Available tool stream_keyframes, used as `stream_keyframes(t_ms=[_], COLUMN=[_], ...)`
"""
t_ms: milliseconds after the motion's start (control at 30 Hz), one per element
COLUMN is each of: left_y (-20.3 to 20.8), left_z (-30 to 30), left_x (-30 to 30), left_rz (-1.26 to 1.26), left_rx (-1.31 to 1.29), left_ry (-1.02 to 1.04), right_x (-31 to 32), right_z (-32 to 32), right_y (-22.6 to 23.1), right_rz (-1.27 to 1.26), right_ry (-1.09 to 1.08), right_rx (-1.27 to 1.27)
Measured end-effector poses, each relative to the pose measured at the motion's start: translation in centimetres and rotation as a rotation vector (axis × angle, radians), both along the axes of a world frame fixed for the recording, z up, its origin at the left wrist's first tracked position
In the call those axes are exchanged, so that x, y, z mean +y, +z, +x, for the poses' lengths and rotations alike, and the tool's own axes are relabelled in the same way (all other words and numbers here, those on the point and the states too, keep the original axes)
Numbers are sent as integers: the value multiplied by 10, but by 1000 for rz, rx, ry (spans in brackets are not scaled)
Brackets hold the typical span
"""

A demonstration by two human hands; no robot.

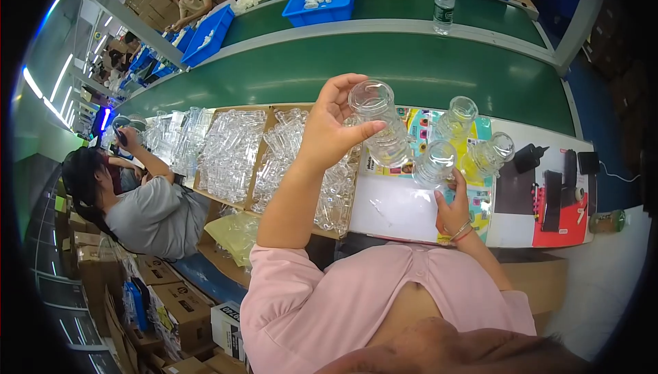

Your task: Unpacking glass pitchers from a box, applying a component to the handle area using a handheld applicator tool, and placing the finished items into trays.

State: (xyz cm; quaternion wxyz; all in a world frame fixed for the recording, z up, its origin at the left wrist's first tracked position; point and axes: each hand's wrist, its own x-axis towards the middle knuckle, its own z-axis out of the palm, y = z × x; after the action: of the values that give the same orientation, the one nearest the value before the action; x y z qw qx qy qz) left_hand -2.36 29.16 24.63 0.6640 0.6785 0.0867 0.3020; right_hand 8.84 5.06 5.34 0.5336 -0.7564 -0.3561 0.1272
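Note:
My left hand (334,127) is closed round a tall clear ribbed jar (385,137), thumb across its near side, round mouth facing up. The jar is tilted over the table. Close to it, my right hand (455,211) has its thumb and fingers about the lower side of a shorter clear jar (434,163); some fingers are hidden. Two more clear jars stand just beyond, one at the back (458,117) and another to the right (495,151). A colourful printed sheet (419,126) lies beneath them.
Cardboard trays (233,151) packed with clear parts sit at my left, with a co-worker (154,202) beyond. To the right are a black bottle (528,158), black tools (552,199) and a red sheet (558,230). Across the green bench stand a water bottle (443,7) and blue bins (291,14).

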Motion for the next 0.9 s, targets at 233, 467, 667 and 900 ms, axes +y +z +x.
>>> stream_keyframes(t_ms=[233,467,667,900], left_y=[-3,0,-1,-21], left_z=[7,5,5,17], left_x=[-5,-11,-10,4], left_rz=[89,113,37,-1], left_rx=[12,35,63,36], left_ry=[5,-27,12,1], right_x=[1,-1,-2,-3], right_z=[4,3,2,2], right_y=[-5,-8,-8,-8], right_rz=[11,32,40,60], right_ry=[6,15,17,6], right_rx=[-28,-55,-40,-19])
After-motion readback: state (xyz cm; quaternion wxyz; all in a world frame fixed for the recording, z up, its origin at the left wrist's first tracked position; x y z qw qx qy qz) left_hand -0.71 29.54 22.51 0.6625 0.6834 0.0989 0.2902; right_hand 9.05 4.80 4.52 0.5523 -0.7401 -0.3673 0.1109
